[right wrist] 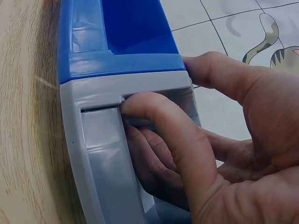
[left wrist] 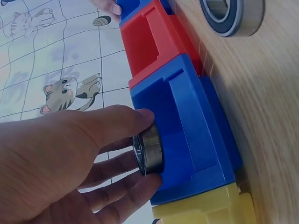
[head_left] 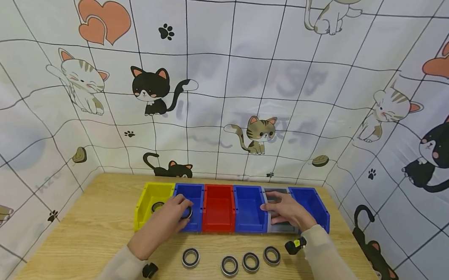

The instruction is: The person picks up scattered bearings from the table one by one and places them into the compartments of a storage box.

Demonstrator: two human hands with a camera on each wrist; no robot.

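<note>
My left hand (head_left: 161, 219) pinches a ball bearing (left wrist: 152, 149) between thumb and fingers, at the mouth of the blue bin (left wrist: 198, 116) second from the left. That bearing is partly covered by the fingers in the head view. Another bearing (head_left: 157, 206) lies in the yellow bin (head_left: 144, 209) at the left end. My right hand (head_left: 287, 208) grips the grey bin (right wrist: 110, 154) second from the right. Its index finger lies against the rim beside the neighbouring blue bin (right wrist: 121, 65), and the thumb and other fingers curl into the grey bin, whose inside they largely hide.
Several loose bearings (head_left: 229, 266) lie on the wooden table (head_left: 73, 232) in front of the bin row. A red bin (head_left: 218, 208) sits mid-row, and a blue bin (head_left: 311, 203) ends it at the right. A cat-print sheet (head_left: 211, 115) hangs behind and beside the table.
</note>
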